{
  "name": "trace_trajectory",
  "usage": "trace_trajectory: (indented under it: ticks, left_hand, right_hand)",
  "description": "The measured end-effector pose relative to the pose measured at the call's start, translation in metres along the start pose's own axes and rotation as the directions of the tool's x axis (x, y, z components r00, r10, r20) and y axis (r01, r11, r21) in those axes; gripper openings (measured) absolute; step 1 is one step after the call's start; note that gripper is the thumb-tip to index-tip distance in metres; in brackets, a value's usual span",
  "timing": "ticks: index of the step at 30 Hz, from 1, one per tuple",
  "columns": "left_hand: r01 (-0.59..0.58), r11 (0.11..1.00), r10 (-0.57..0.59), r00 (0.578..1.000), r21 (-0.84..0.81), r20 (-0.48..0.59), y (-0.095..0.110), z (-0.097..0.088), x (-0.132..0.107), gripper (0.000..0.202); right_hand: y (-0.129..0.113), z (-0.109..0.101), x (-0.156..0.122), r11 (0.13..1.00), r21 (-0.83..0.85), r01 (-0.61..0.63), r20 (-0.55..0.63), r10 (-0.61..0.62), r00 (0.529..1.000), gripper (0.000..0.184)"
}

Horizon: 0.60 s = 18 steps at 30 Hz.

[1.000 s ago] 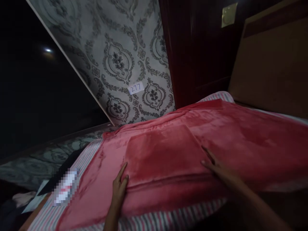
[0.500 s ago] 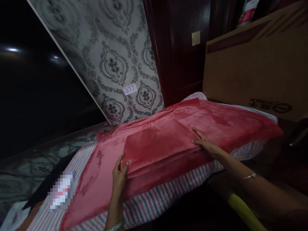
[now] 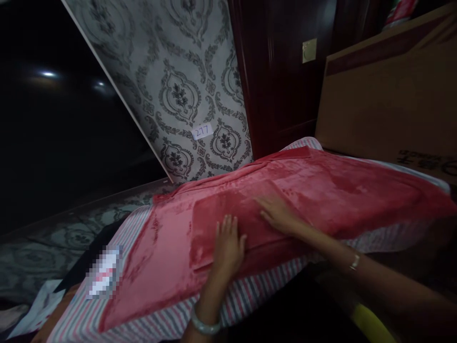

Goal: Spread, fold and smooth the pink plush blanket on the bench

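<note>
- Folded red piece [image 3: 246,209] lies flat, long axis approx side to side, right end angled a bit up & away from us
- Its near edge runs along our side w/ layers showing there; short edges at L & R
- It sits on the red plush blanket [image 3: 171,252], abt mid-spread; separate piece or a fold of the blanket, we can't tell
- Looks: plush, short pile, deep red w/ lighter brushed patches, approx rectangular, mostly smooth on top
- Our left grip [image 3: 229,247] is palm down on its near L part, fingers straight & near together, thumb apart, pinching nothing
- Our right grip [image 3: 278,214] rests over its R part, fingers loosely spread, a bit blurred, no pinch seen
- Pale bangle [image 3: 205,326] on our L wrist, thin bracelet [image 3: 354,261] on our R
- Blanket is pinker at L, ruckled along far edge; under it a striped cloth [image 3: 257,286], pink/grey/white, hanging out on our side
- White patch, pixelated [image 3: 104,272], on the stripes at L
- Room's dim: patterned wall [image 3: 150,43] w/ card [image 3: 202,131] reading 277, big black panel [image 3: 46,143] at L w/ light reflections
- Dark red panelling [image 3: 285,95] w/ pale square plate [image 3: 309,51], cardboard box [image 3: 385,95] at R
- Yellow thing [image 3: 371,324] low R, too dark to name
</note>
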<state>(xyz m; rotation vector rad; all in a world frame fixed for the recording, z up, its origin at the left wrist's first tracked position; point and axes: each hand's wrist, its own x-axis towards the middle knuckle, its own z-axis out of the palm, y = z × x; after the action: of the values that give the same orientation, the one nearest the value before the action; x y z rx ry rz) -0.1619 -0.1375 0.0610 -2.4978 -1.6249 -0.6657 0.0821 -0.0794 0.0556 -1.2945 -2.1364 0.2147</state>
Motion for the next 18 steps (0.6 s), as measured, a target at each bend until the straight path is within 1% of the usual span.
trace_trajectory:
  ticks: [1, 3, 4, 6, 8, 11, 14, 18]
  left_hand:
    - [-0.023, 0.999, 0.023, 1.0, 0.039, 0.006, 0.013, 0.011, 0.001, 0.054]
    - [-0.014, 0.994, 0.017, 0.999, 0.111, -0.027, 0.028, 0.035, -0.004, 0.06]
    - [0.002, 0.99, 0.006, 0.998, 0.141, -0.056, 0.031, 0.045, -0.009, 0.062]
    - [0.008, 0.983, 0.012, 0.994, 0.186, -0.109, 0.029, 0.063, -0.021, 0.067]
    - [-0.01, 0.978, 0.04, 0.989, 0.208, -0.139, 0.024, 0.075, -0.03, 0.07]
    - [-0.026, 0.979, 0.057, 0.986, 0.2, -0.155, 0.019, 0.083, -0.038, 0.075]
    - [-0.02, 0.986, 0.047, 0.987, 0.168, -0.155, 0.018, 0.086, -0.04, 0.077]
    - [-0.018, 0.992, 0.039, 0.985, 0.122, -0.169, 0.016, 0.092, -0.043, 0.08]
  right_hand:
    - [-0.012, 0.01, 0.017, 0.998, -0.018, 0.061, 0.104, -0.058, 0.993, 0.063]
    - [-0.026, 0.029, 0.046, 0.99, -0.046, 0.133, 0.287, -0.114, 0.951, 0.064]
    - [-0.028, 0.037, 0.058, 0.985, -0.059, 0.162, 0.361, -0.13, 0.923, 0.064]
    - [-0.022, 0.048, 0.076, 0.971, -0.078, 0.225, 0.458, -0.166, 0.874, 0.064]
    - [-0.007, 0.057, 0.091, 0.955, -0.091, 0.283, 0.484, -0.206, 0.851, 0.066]
    - [0.02, 0.066, 0.114, 0.942, -0.118, 0.315, 0.467, -0.227, 0.855, 0.067]
    - [0.042, 0.073, 0.136, 0.953, -0.152, 0.261, 0.453, -0.167, 0.876, 0.064]
    - [0.057, 0.082, 0.153, 0.967, -0.194, 0.167, 0.416, -0.073, 0.907, 0.061]
